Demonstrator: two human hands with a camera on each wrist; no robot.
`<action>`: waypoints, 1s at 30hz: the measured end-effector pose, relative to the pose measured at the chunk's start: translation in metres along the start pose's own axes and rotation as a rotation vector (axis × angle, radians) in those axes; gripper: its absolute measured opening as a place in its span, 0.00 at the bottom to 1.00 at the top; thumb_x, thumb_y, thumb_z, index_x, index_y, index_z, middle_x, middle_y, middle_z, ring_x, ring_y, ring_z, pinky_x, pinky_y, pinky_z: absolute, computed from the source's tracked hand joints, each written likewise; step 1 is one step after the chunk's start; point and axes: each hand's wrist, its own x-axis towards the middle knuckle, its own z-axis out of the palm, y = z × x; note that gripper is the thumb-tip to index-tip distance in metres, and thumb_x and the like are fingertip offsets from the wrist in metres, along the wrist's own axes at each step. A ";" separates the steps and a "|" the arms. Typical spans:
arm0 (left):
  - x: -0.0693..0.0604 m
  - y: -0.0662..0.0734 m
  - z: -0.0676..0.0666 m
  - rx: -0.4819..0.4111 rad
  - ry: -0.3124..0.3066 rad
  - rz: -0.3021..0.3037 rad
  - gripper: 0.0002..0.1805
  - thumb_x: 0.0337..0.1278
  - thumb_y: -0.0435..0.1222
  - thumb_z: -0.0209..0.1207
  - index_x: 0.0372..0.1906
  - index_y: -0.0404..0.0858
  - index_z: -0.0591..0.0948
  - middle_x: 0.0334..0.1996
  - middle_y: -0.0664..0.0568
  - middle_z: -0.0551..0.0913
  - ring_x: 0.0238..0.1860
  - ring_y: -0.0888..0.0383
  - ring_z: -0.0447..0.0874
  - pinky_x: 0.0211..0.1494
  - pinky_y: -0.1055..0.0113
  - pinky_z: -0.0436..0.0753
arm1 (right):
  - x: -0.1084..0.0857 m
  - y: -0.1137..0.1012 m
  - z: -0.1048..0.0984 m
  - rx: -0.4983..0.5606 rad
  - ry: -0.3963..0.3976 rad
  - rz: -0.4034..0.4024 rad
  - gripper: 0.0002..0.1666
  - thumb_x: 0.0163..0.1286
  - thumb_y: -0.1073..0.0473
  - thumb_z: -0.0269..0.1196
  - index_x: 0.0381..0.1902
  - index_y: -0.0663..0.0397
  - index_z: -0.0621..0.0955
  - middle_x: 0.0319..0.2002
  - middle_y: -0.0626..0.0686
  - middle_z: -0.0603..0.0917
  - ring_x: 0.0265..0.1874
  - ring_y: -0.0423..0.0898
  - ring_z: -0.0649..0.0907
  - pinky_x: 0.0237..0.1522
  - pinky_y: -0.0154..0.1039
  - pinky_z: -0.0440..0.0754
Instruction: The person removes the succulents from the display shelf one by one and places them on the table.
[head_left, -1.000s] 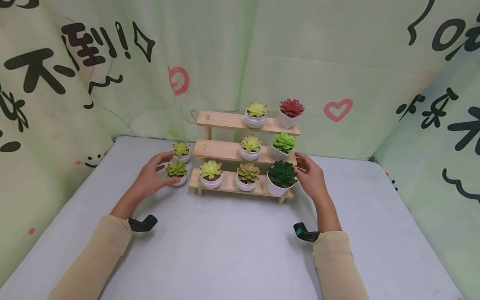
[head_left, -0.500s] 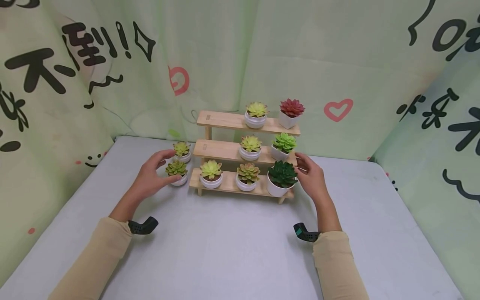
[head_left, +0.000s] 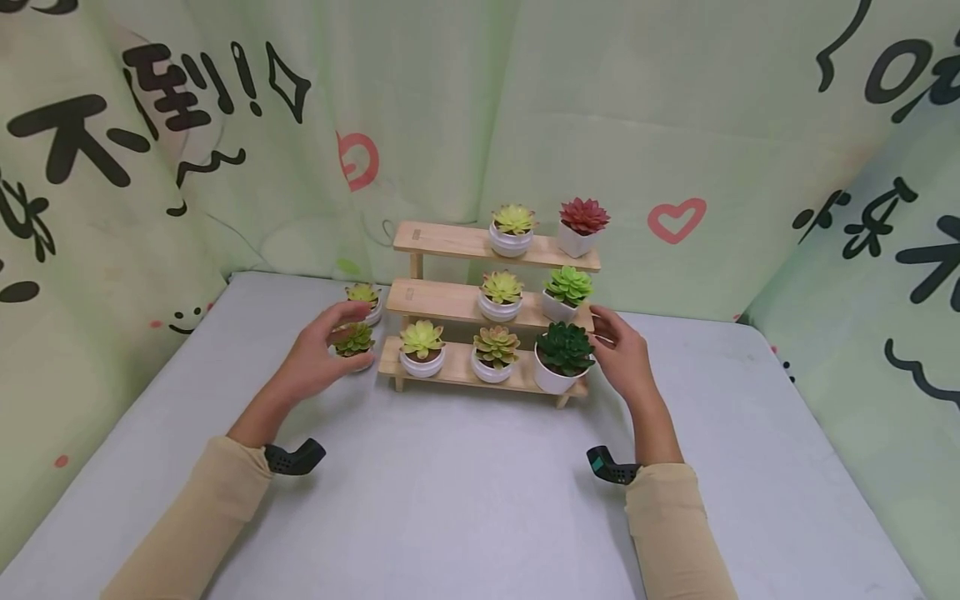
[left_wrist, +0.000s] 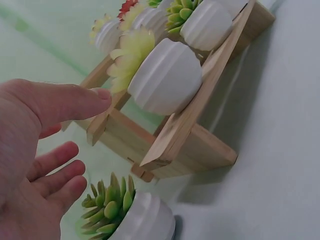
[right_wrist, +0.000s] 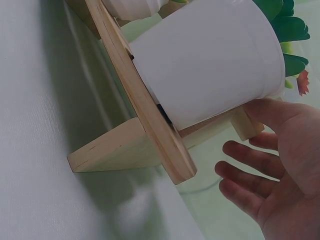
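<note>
My left hand [head_left: 315, 357] is at the two potted succulents left of the stand, its fingers spread. It partly covers the front potted succulent [head_left: 354, 340]; the back one [head_left: 363, 294] stands just behind. In the left wrist view the hand [left_wrist: 35, 150] holds nothing, and a green succulent's white pot [left_wrist: 147, 220] sits below its fingers. My right hand [head_left: 624, 354] is at the stand's right end, beside the dark green succulent [head_left: 564, 348]. The right wrist view has its thumb against the large white pot [right_wrist: 215, 65], with the other fingers loosely bent and apart from it.
A three-tier wooden stand [head_left: 442, 297] carries several potted succulents, including a red one [head_left: 584, 217] at top right and a pale yellow one [head_left: 422, 340] at lower left. The white table [head_left: 465, 483] extends in front; printed curtains [head_left: 585, 108] surround it.
My left hand has shifted right toward the stand, covering more of the two pots beside it. The right hand and the stand have not moved.
</note>
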 end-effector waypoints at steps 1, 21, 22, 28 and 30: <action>0.000 0.000 0.001 -0.015 -0.005 0.005 0.38 0.52 0.31 0.68 0.68 0.37 0.64 0.67 0.42 0.68 0.68 0.44 0.66 0.71 0.49 0.70 | 0.000 0.000 0.000 0.000 0.002 -0.005 0.29 0.73 0.63 0.54 0.71 0.55 0.65 0.63 0.65 0.75 0.64 0.58 0.74 0.66 0.51 0.73; 0.004 0.004 0.024 -0.091 -0.096 0.054 0.39 0.50 0.34 0.70 0.68 0.39 0.66 0.63 0.42 0.71 0.64 0.44 0.70 0.69 0.49 0.72 | 0.000 0.000 0.000 0.000 0.022 -0.027 0.29 0.72 0.64 0.56 0.69 0.57 0.67 0.62 0.66 0.76 0.63 0.58 0.75 0.65 0.50 0.74; 0.005 0.004 0.025 -0.097 -0.099 0.053 0.39 0.49 0.34 0.70 0.67 0.39 0.66 0.63 0.42 0.71 0.64 0.44 0.70 0.69 0.49 0.72 | 0.000 0.000 0.000 0.001 0.021 -0.026 0.29 0.72 0.64 0.56 0.70 0.57 0.67 0.62 0.66 0.76 0.63 0.58 0.75 0.65 0.50 0.74; 0.007 0.006 0.030 -0.114 -0.115 0.036 0.40 0.47 0.35 0.72 0.67 0.41 0.67 0.64 0.44 0.70 0.64 0.45 0.71 0.69 0.50 0.72 | 0.000 0.001 0.001 0.006 0.019 -0.031 0.29 0.72 0.63 0.56 0.69 0.57 0.67 0.62 0.66 0.76 0.63 0.59 0.75 0.65 0.50 0.74; 0.008 0.006 0.032 -0.114 -0.119 0.045 0.40 0.47 0.34 0.72 0.67 0.41 0.67 0.65 0.44 0.70 0.64 0.45 0.71 0.69 0.50 0.72 | 0.000 0.001 0.001 0.003 0.020 -0.033 0.29 0.72 0.63 0.56 0.69 0.57 0.67 0.61 0.66 0.76 0.63 0.59 0.75 0.65 0.50 0.74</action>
